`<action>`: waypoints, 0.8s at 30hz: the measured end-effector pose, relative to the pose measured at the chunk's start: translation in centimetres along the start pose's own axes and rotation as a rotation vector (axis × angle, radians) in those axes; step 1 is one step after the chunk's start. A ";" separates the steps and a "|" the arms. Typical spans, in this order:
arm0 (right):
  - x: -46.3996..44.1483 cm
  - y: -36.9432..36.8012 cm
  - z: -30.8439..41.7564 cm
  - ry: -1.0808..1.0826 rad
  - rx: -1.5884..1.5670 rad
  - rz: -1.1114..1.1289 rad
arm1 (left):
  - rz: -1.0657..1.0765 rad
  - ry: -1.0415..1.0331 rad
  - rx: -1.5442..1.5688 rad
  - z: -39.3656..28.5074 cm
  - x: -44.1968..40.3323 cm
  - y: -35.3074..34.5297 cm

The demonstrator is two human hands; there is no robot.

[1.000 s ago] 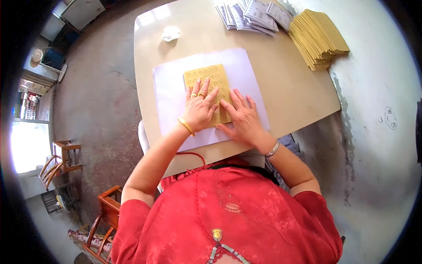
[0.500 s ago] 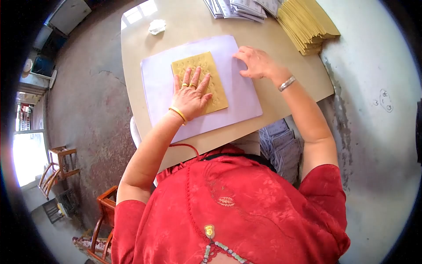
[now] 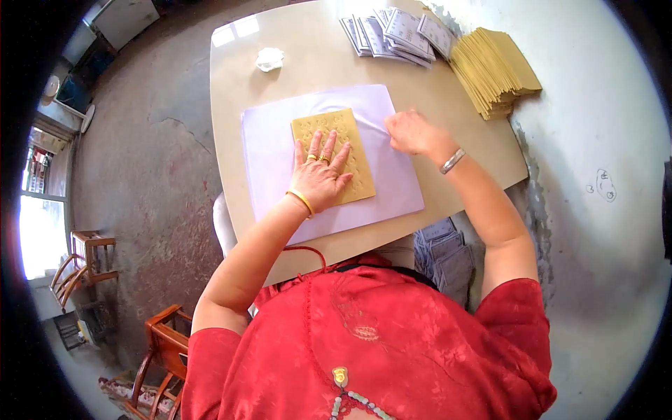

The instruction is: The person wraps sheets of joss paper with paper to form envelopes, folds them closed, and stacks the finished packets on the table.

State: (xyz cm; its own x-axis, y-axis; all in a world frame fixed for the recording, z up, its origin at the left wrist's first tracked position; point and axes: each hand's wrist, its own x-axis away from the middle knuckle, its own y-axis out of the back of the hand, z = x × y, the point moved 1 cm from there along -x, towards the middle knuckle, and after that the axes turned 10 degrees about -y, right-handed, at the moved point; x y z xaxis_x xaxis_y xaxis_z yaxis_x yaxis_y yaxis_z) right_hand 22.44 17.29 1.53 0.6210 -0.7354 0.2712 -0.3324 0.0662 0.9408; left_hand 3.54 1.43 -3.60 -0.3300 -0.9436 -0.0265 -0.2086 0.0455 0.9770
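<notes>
A stack of lilac paper sheets lies on the table in front of me. On top of it rests a yellow rectangular piece of paper covered in small dents. My left hand presses flat on the yellow paper, fingers spread, hiding its lower left part. At the right edge of the lilac sheets, my right hand has its fingers closed on the top sheet's edge. Creases run across that sheet beside the fingers. The fingertips themselves are partly hidden.
A tall stack of yellow paper stands at the table's back right, by the wall. Printed white packets lie to its left. Crumpled white paper sits at the back left. More packets are below the table's front edge.
My right hand has closed from a loose curl onto the lilac sheet's edge, and the sheet has creased. My left hand stays on the yellow paper. The view has tilted slightly.
</notes>
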 end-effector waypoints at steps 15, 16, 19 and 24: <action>4.3 -1.2 2.5 -0.377 -1.317 -0.485 | 0.042 0.014 0.022 -0.5 0.1 1.1; 4.4 -1.5 2.4 -0.408 -1.363 -0.429 | 0.036 0.014 0.021 -0.5 0.1 1.1; 4.8 -1.9 2.5 -0.482 -1.499 -0.255 | 0.020 0.010 0.018 -0.4 0.1 0.9; 3.7 -1.6 2.4 -0.498 -1.555 0.048 | 0.005 0.013 0.020 -0.4 0.1 0.7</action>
State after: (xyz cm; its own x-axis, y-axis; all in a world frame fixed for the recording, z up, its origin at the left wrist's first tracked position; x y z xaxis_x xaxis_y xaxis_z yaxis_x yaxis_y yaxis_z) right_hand 23.57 12.80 0.57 0.2520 -0.8249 0.5060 0.8424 0.4444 0.3048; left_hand 3.75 1.26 -2.86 -0.3188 -0.9477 -0.0183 -0.2255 0.0571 0.9726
